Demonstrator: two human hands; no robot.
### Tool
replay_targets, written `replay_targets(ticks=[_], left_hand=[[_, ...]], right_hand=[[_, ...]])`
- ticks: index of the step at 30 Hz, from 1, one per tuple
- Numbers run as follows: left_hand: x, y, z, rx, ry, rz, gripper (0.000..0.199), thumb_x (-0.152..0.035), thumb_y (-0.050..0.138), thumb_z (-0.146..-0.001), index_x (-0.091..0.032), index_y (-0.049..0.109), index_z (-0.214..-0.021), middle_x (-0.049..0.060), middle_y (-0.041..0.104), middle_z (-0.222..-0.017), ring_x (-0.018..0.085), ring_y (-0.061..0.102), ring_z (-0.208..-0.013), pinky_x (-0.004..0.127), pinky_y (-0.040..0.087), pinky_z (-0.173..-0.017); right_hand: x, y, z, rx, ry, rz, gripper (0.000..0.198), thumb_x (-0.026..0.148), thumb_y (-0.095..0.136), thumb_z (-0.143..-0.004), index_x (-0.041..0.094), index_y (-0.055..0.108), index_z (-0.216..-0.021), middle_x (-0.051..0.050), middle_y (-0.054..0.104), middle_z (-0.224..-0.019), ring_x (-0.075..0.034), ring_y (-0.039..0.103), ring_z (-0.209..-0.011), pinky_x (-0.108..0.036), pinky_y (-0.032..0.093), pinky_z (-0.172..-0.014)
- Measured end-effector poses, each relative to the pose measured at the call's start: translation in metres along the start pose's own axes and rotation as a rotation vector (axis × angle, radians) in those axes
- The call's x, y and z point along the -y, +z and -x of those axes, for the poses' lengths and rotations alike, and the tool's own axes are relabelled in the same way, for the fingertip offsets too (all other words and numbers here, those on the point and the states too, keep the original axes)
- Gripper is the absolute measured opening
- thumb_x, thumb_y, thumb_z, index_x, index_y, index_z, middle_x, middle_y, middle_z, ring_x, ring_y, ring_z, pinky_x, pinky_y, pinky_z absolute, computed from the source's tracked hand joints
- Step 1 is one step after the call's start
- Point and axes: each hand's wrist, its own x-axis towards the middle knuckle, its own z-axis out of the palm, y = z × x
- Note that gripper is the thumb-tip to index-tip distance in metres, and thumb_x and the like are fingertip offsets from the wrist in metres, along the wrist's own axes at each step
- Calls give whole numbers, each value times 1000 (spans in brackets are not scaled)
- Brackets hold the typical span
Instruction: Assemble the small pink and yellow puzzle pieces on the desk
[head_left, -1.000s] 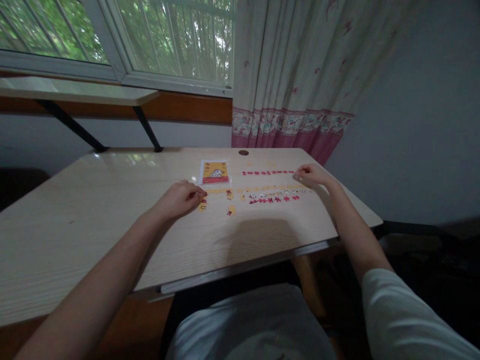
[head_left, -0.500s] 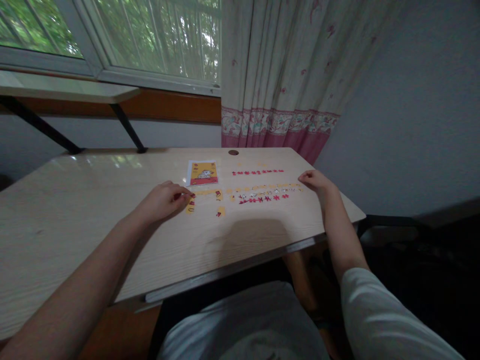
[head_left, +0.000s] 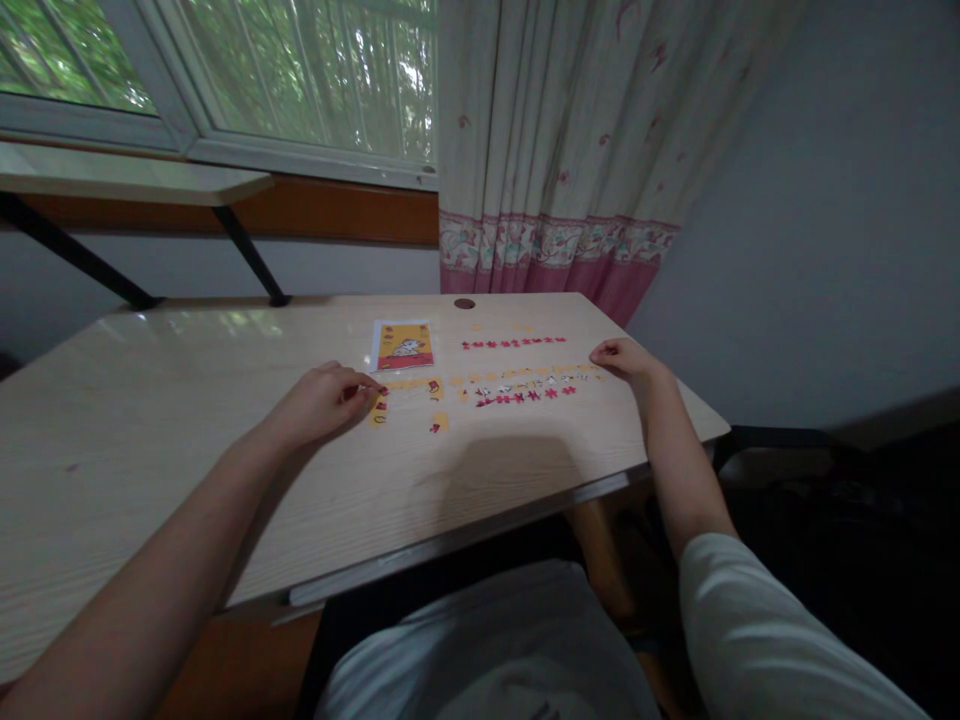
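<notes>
My left hand (head_left: pixel 326 402) rests on the table with its fingers curled and thumb and index tips on a small red and yellow puzzle piece (head_left: pixel 382 391). That piece is at the top left corner of a partly joined yellow puzzle edge (head_left: pixel 411 384). Just behind lies a picture card (head_left: pixel 406 347) with a white animal on yellow and red. My right hand (head_left: pixel 624 357) is closed near the right end of a row of yellow and white puzzle pieces (head_left: pixel 551 381); whatever its fingertips may hold is hidden.
A row of red puzzle pieces (head_left: pixel 514 344) lies farther back, and another red row (head_left: pixel 526 396) lies nearer. Two joined yellow pieces (head_left: pixel 439 423) sit below the puzzle edge. A raised shelf (head_left: pixel 135 183) stands at the back left. Behind the table (head_left: pixel 187 400) hangs a curtain (head_left: pixel 555 150).
The view has shifted very slightly. Both hands stay almost in place, the left at the puzzle corner and the right beside the rows.
</notes>
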Motion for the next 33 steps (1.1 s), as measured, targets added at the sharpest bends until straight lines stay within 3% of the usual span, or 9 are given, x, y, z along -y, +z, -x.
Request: replay_targets(ticks=[7,13,21,33], left_hand=[[1,0,0,-16,23,17,41,-39,44,-81,-18,75,-96,11,72,-88,25,62,-81,35,46,-77],[1,0,0,-4,21,6,41,-38,43,-83,-18,75,-98,11,72,-87,24,61,-81,34,46,-77],[-2,-2,1,-1,30,-8,43,-37,41,-83,-15,74,-98,13,72,-87,24,61,-81,34,46,-76],[-4,-3,0,-26,21,10,41,-39,43,-81,-19,76,-95,11,72,-84,26,62,-80,37,48,-78]], right_hand=[[7,-2,2,54,23,77,30,37,75,-55,13,67,-71,2,55,-56,-9,45,-54,-24,36,-54],[5,-5,2,-24,31,127,26,37,75,-59,14,66,-67,1,58,-58,-10,47,-56,-24,37,-56],[5,-5,0,126,48,133,30,35,77,-54,14,65,-71,4,52,-55,-8,43,-51,-24,34,-51],[13,-2,3,152,65,138,19,26,71,-58,17,58,-67,3,52,-56,-9,43,-52,-23,36,-51]])
